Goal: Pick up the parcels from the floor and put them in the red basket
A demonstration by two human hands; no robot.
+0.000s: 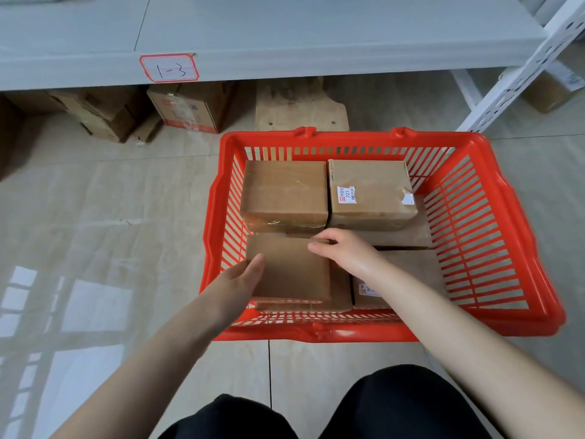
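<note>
The red basket (493,217) stands on the tiled floor in front of me with several brown parcels inside. Two parcels lie at its far side: a plain one (285,188) and one with a white label (370,191). At the near left, a flat brown parcel (291,267) rests on top of others. My left hand (240,277) holds its left edge, thumb on top. My right hand (342,248) holds its far right corner with fingers curled over the edge. Another labelled parcel (411,270) lies partly under my right forearm.
A grey shelf (285,36) labelled 1-3 runs across the top, with a white upright (512,80) at the right. Cardboard boxes (190,106) and a wooden board (300,106) sit on the floor under it. Another box (550,90) lies far right. My knees are at the bottom.
</note>
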